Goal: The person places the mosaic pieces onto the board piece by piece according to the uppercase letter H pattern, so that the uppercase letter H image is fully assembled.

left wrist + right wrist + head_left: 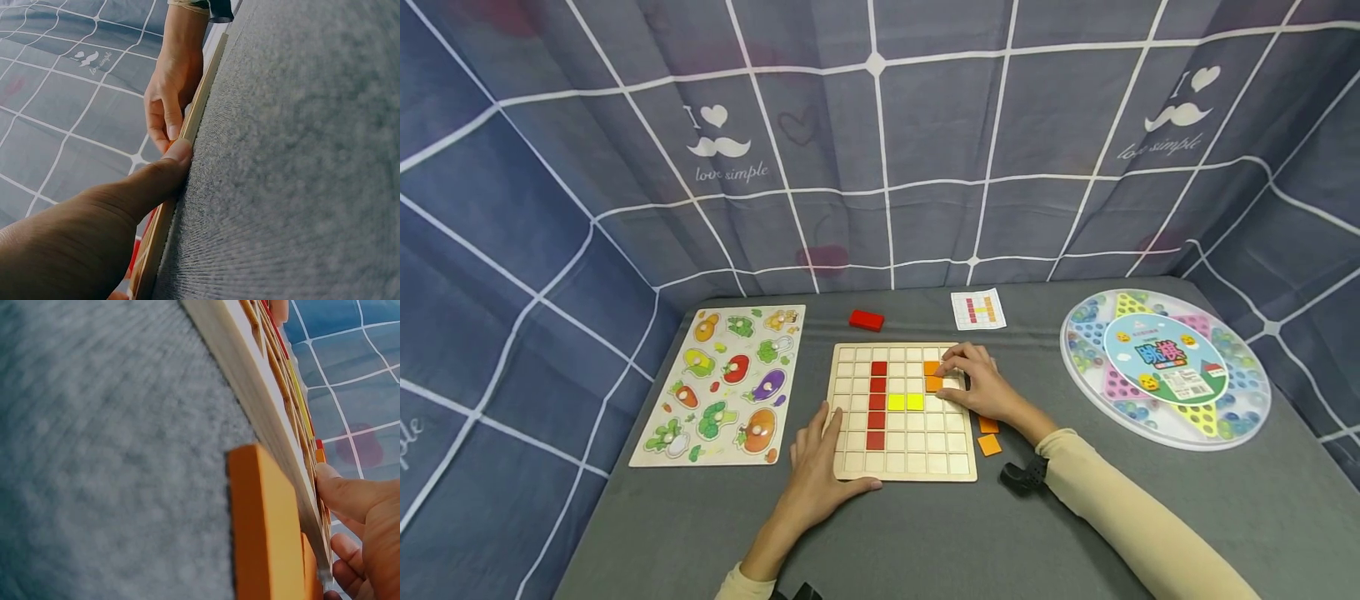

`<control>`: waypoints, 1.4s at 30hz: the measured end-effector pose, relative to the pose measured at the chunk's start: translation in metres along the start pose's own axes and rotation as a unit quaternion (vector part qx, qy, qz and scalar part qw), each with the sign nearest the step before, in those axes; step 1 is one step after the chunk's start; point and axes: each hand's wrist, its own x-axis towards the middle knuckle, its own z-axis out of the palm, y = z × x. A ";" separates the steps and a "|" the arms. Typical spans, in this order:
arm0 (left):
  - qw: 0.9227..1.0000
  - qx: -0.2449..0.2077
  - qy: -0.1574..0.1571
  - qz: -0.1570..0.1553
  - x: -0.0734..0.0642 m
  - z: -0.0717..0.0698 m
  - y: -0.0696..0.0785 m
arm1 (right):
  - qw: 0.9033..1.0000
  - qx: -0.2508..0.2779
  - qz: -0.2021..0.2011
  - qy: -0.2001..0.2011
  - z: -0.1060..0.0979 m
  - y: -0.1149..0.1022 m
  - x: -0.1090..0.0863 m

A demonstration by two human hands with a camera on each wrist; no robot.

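A wooden grid board (850, 454) lies on the table with a column of red square tiles (877, 402), two yellow tiles (906, 402) and two orange tiles (932, 367) in its cells. At the lower left corner my left hand (816, 475) rests with spread fingers along the left edge and the thumb on the front edge. My right hand (981, 383) reaches over the board's right side, its thumb and fingers pinching the lower orange tile in the right part of the grid. The left wrist view shows my left thumb (178, 152) against the board's rim.
Loose orange tiles (989, 444) lie by the board's right edge. Behind the board are a red block (867, 320) and a printed pattern card (977, 309). A vegetable puzzle board (748, 333) stands left, a round game board (1078, 379) right. A patterned curtain (940, 125) hangs behind.
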 end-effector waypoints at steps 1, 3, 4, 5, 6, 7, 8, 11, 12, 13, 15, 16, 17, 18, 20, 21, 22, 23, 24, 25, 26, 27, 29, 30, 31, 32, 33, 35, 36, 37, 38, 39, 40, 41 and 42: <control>1.000 0.001 0.000 0.000 0.000 0.000 0.000 | 1.000 0.000 -0.001 0.000 0.000 0.000 0.000; 1.000 0.000 0.000 0.000 0.001 -0.001 0.000 | 1.000 0.002 -0.001 0.001 0.000 0.000 0.001; 1.000 -0.001 0.000 0.000 0.001 -0.001 0.000 | 1.000 0.002 -0.001 0.001 0.000 -0.001 0.001; 1.000 -0.001 0.000 0.001 0.001 -0.001 0.000 | 1.000 0.003 -0.001 0.002 0.000 -0.001 0.001; 1.000 -0.001 -0.001 0.001 0.001 -0.001 0.000 | 1.000 0.002 -0.002 0.002 0.000 -0.001 0.001; 1.000 -0.001 0.000 0.001 0.001 -0.001 0.000 | 1.000 0.003 -0.003 0.002 0.000 -0.001 0.001; 1.000 -0.001 -0.001 0.001 0.001 -0.001 0.000 | 1.000 0.003 -0.003 0.002 0.000 -0.001 0.001; 1.000 0.002 -0.002 0.001 0.001 -0.001 0.000 | 1.000 0.001 -0.004 0.003 0.000 0.000 0.000; 1.000 0.003 -0.003 0.001 0.001 0.000 0.000 | 1.000 0.000 -0.006 0.004 0.000 0.001 0.000; 1.000 0.003 -0.003 0.001 0.001 0.000 0.001 | 1.000 0.000 -0.008 0.005 0.001 0.002 -0.001; 1.000 0.002 -0.005 0.001 0.001 0.000 0.001 | 1.000 -0.004 -0.010 0.006 0.001 0.003 -0.002; 1.000 0.000 -0.006 0.000 0.000 0.000 0.001 | 1.000 -0.004 -0.012 0.007 0.001 0.003 -0.002; 1.000 0.000 -0.006 0.000 0.000 0.000 0.001 | 1.000 -0.004 -0.014 0.008 0.001 0.003 -0.002; 1.000 -0.002 -0.006 0.001 0.000 0.000 0.001 | 1.000 -0.004 -0.017 0.010 0.001 0.003 -0.003; 1.000 -0.003 -0.006 0.001 0.001 0.000 0.002 | 1.000 -0.003 -0.019 0.013 0.001 0.003 -0.003; 1.000 -0.002 -0.006 0.001 0.001 0.000 0.002 | 1.000 -0.003 -0.020 0.015 0.001 0.003 -0.003; 1.000 -0.001 -0.006 0.002 0.001 0.001 0.002 | 1.000 -0.001 -0.019 0.015 0.001 0.003 -0.003; 1.000 0.000 -0.006 0.002 0.001 0.001 0.002 | 1.000 0.000 -0.019 0.015 0.001 0.003 -0.004; 1.000 0.001 -0.006 0.002 0.002 0.001 0.002 | 1.000 -0.001 -0.018 0.015 0.000 0.003 -0.004; 1.000 0.002 -0.007 0.002 0.002 0.001 0.002 | 1.000 0.000 -0.015 0.014 0.000 0.003 -0.004; 1.000 0.003 -0.007 0.002 0.002 0.001 0.002 | 1.000 0.000 -0.014 0.014 0.000 0.003 -0.004; 1.000 0.004 -0.007 0.002 0.003 0.001 0.002 | 1.000 -0.001 -0.014 0.013 0.000 0.003 -0.004; 1.000 0.004 -0.009 0.002 0.003 0.001 0.002 | 1.000 -0.001 -0.013 0.013 -0.001 0.003 -0.004; 1.000 0.004 -0.009 0.002 0.003 0.001 0.002 | 1.000 -0.002 -0.013 0.014 -0.001 0.003 -0.004; 1.000 0.004 -0.010 0.002 0.003 0.001 0.002 | 1.000 -0.003 -0.015 0.014 -0.001 0.003 -0.005; 1.000 0.004 -0.011 0.002 0.003 0.001 0.002 | 1.000 -0.005 -0.017 0.014 -0.001 0.003 -0.005; 1.000 0.004 -0.011 0.002 0.003 0.001 0.002 | 1.000 -0.008 -0.019 0.014 -0.001 0.004 -0.004; 1.000 0.002 -0.010 0.001 0.002 0.000 0.002 | 1.000 -0.006 -0.022 0.008 -0.001 0.005 -0.004; 1.000 0.001 -0.009 0.000 0.001 0.000 0.002 | 1.000 -0.004 -0.025 0.004 -0.002 0.005 -0.004; 1.000 0.001 -0.008 0.000 0.001 0.000 0.002 | 1.000 0.002 -0.026 0.001 -0.003 0.006 -0.004; 1.000 0.001 -0.007 -0.001 0.000 0.000 0.002 | 1.000 0.008 -0.026 -0.002 -0.005 0.006 -0.004; 1.000 0.001 -0.006 -0.002 0.000 0.000 0.001 | 1.000 0.014 -0.027 -0.004 -0.007 0.007 -0.004; 1.000 0.002 -0.005 -0.003 0.000 0.001 0.001 | 0.999 0.020 -0.025 -0.004 -0.009 0.007 -0.004; 1.000 0.002 -0.005 -0.003 0.000 0.001 0.001 | 0.999 0.022 -0.024 -0.001 -0.012 0.008 -0.006; 1.000 0.003 -0.004 -0.003 0.000 0.001 0.001 | 1.000 0.021 -0.022 0.003 -0.014 0.009 -0.008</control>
